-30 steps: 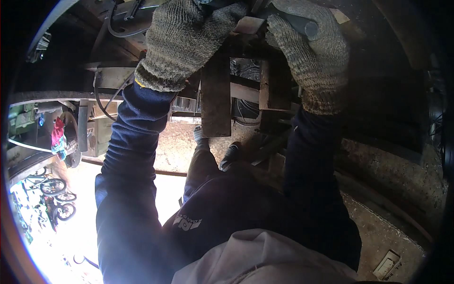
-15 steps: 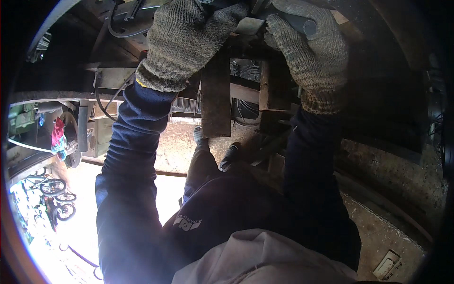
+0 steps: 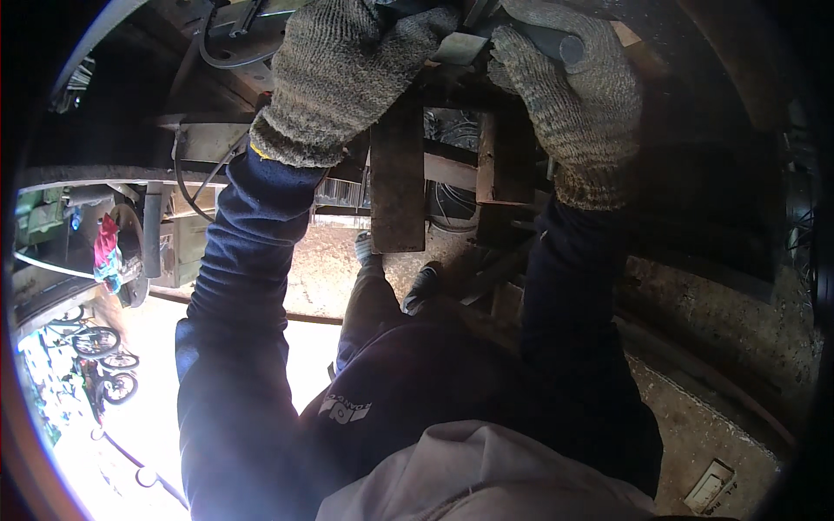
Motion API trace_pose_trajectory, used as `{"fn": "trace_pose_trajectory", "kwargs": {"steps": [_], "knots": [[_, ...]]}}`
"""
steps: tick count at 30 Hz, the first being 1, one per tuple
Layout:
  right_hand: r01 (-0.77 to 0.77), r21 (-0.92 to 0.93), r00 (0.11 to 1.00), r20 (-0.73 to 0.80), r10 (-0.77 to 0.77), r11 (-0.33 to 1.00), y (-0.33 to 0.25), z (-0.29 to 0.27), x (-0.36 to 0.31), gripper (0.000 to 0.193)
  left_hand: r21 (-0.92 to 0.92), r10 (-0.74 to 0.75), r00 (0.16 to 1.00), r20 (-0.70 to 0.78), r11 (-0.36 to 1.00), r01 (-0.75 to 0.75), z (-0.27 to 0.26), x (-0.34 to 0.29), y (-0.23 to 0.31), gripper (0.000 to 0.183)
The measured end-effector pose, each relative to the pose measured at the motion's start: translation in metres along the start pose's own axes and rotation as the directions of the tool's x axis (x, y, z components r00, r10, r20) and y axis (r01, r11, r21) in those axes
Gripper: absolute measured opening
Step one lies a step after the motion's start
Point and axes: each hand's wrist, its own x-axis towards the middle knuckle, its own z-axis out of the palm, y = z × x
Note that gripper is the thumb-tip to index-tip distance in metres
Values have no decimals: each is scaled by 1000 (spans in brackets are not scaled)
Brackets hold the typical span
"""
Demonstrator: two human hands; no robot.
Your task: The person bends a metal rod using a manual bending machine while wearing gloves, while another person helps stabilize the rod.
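Both my hands wear thick grey-brown knitted gloves and are raised at the top edge of the view. My left hand [image 3: 334, 82] is closed, with thumb and fingers pointing right; what it holds is mostly cut off by the upper edge. My right hand [image 3: 582, 104] wraps round a dark rod-like piece whose round grey end [image 3: 571, 49] shows between thumb and palm. A small flat metal piece [image 3: 459, 49] sits between the two hands, beside my left fingertips. Below it, a dark flat bar [image 3: 397, 182] hangs down.
Dark metal framework surrounds my arms, with a wooden block [image 3: 488, 161] at the middle and a curved cable [image 3: 204, 43] at upper left. A red cloth [image 3: 106, 247] hangs at the left. Bicycles [image 3: 95, 343] stand in bright light beyond. My feet [image 3: 421, 286] are on the floor below.
Both hands keep almost the same place and grip. The view has shifted very slightly.
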Motion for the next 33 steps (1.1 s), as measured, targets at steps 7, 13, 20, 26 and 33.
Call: {"fn": "trace_pose_trajectory", "kwargs": {"steps": [7,13,20,26,33], "knots": [[-90,-57,992,78,94,994,-5,-6,0,30,-42,-37,999,-16,998,36,0,-1,2,28],[30,-76,998,63,-25,997,1,-4,3,32,-6,70,997,-13,998,-70,1,2,-6,26],[33,-98,999,43,-29,995,4,-2,-2,30,29,42,999,-14,999,-42,1,-1,-1,22],[81,-71,996,-18,-82,994,10,3,-3,31,86,54,999,5,995,-54,-2,-1,1,22],[81,-120,997,22,-79,989,5,-1,0,30,10,49,999,-21,999,-49,2,-2,-4,23]]}}
